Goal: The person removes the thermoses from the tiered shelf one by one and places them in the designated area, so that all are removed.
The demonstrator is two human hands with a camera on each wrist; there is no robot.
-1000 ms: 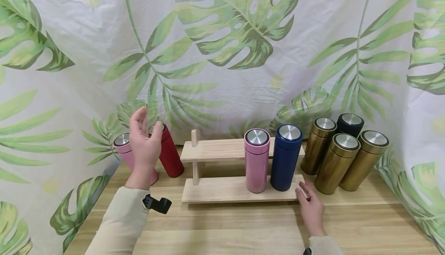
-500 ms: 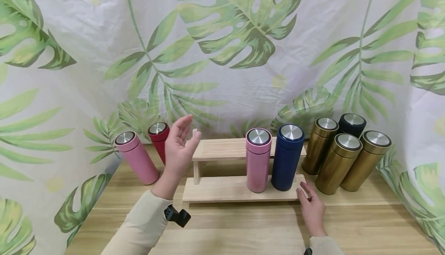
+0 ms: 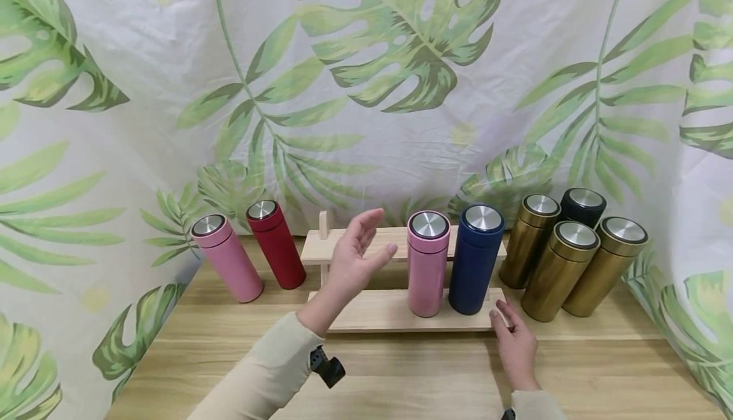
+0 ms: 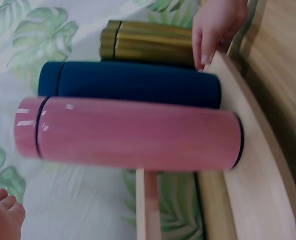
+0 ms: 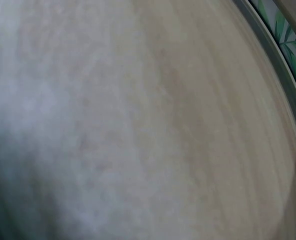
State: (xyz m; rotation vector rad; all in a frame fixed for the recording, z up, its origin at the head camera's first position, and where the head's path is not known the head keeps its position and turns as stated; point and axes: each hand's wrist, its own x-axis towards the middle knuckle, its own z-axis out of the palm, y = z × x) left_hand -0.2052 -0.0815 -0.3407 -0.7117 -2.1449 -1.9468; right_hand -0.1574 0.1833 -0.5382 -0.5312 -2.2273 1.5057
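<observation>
My left hand [image 3: 356, 258] hovers in front of the two-tier wooden shelf [image 3: 366, 312], thumb apart from the fingers and nothing held. A pink thermos bottle [image 3: 428, 273] stands on the lower board just right of it, beside a dark blue thermos bottle [image 3: 475, 267]. In the left wrist view, my left fingertips [image 4: 5, 215] show at the lower left, apart from the pink bottle [image 4: 138, 135]. My right hand [image 3: 517, 350] rests with thumb and fingers at the lower board's right end. The right wrist view shows mainly blurred wood grain [image 5: 202, 125].
At the left stand another pink thermos [image 3: 231, 267] and a red thermos [image 3: 277, 251]. Several gold thermoses [image 3: 558, 277] and a black one [image 3: 583, 207] are grouped right of the shelf, close to my right hand. A leaf-print cloth [image 3: 366, 89] hangs behind the wooden table [image 3: 229, 356].
My left hand has moved right, from in front of the pink and red bottles at the left to the middle of the shelf. The right hand stays at the shelf end.
</observation>
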